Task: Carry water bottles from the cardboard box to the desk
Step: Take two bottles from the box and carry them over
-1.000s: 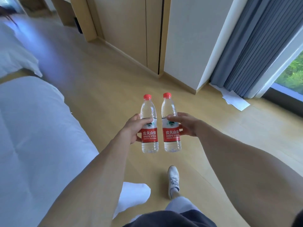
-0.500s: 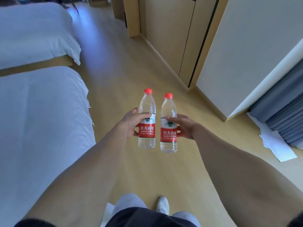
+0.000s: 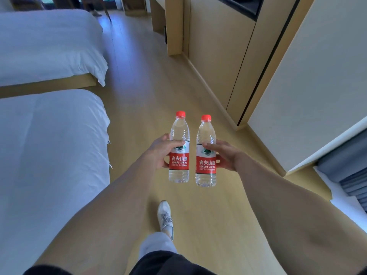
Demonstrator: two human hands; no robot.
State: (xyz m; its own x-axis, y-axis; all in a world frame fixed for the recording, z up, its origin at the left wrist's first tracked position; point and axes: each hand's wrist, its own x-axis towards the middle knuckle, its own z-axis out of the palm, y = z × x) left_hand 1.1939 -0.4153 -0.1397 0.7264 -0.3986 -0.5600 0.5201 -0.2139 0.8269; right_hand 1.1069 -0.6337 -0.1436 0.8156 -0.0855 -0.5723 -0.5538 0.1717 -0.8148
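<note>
Two clear water bottles with red caps and red labels stand upright in the air in front of me, side by side and a little apart. My left hand [image 3: 159,152] grips the left bottle [image 3: 179,171] round its label. My right hand [image 3: 225,155] grips the right bottle [image 3: 206,175] the same way. Both arms are stretched forward over the wooden floor. The cardboard box is out of sight, and I cannot make out a desk top.
Two white beds [image 3: 49,147] [image 3: 45,46] line the left side. A wooden aisle [image 3: 143,86] runs ahead between the beds and the cabinet wall [image 3: 218,56] on the right. Grey curtains [image 3: 347,165] hang at the far right. My shoe [image 3: 165,217] is below the bottles.
My view has turned left from the curtains and window toward the aisle and the far bed. Both bottles stayed in my hands, in the same grip.
</note>
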